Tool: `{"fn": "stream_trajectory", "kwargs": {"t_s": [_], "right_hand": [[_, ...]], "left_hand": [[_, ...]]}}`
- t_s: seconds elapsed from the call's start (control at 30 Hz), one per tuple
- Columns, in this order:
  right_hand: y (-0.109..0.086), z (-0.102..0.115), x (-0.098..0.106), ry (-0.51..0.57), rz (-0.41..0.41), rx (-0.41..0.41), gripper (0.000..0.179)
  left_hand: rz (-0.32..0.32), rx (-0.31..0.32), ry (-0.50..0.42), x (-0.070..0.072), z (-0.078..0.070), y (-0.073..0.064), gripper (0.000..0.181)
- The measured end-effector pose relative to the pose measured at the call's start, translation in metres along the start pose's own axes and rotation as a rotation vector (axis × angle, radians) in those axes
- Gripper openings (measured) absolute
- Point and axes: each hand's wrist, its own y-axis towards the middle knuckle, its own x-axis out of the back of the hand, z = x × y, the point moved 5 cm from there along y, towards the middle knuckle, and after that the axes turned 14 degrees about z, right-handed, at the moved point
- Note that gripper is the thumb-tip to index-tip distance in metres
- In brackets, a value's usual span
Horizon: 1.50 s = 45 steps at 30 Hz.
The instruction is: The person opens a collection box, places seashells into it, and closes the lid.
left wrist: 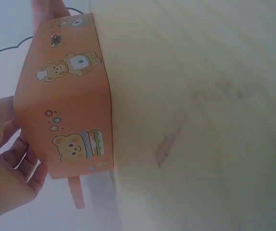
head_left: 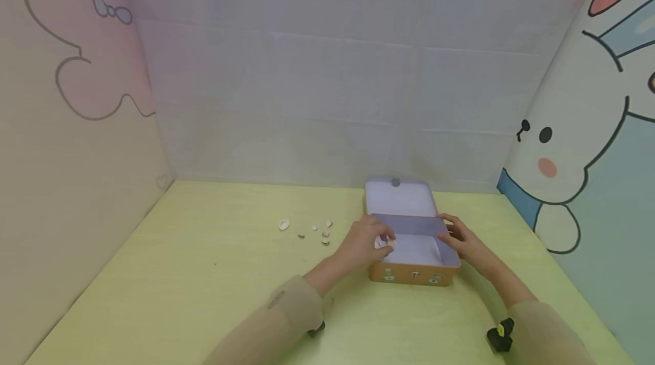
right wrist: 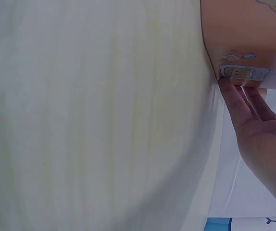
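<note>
An orange tin box with bear pictures stands on the table, its lid tipped back and its pale lilac inside showing. My left hand reaches over the box's left end with bent fingers. Small white and cream pieces like shells show between its thumb and fingertips; I cannot tell if they are pinched or lie in the box. In the left wrist view the left hand's fingers are partly hidden behind the rim. My right hand holds the right wall, thumb over the rim, fingers against the outside.
Several small shells lie loosely on the table left of the box, with a larger white one farther left. A pale wall closes off the back. Side panels with cartoon drawings stand at both edges.
</note>
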Motion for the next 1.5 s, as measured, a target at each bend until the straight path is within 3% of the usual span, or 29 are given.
{"fn": "stream_trajectory", "kwargs": {"t_s": [0.17, 0.53, 0.7, 1.13, 1.5], "right_hand": [[0.000, 0.001, 0.000, 0.003, -0.001, 0.007, 0.060], [0.002, -0.004, 0.001, -0.002, -0.005, -0.003, 0.061], [0.002, -0.005, 0.001, -0.002, -0.009, 0.002, 0.061], [0.000, 0.001, 0.000, 0.008, -0.010, 0.010, 0.060], [0.001, -0.001, 0.000, -0.002, -0.013, 0.012, 0.061]], "left_hand": [[0.026, 0.028, 0.017, -0.007, 0.000, 0.005, 0.014], [0.011, 0.040, -0.007, -0.011, 0.004, 0.011, 0.027], [0.000, 0.023, -0.024, -0.006, 0.005, 0.007, 0.033], [0.040, 0.023, -0.129, 0.018, 0.014, -0.012, 0.042], [0.028, -0.083, -0.156, 0.040, 0.027, -0.027, 0.044]]}}
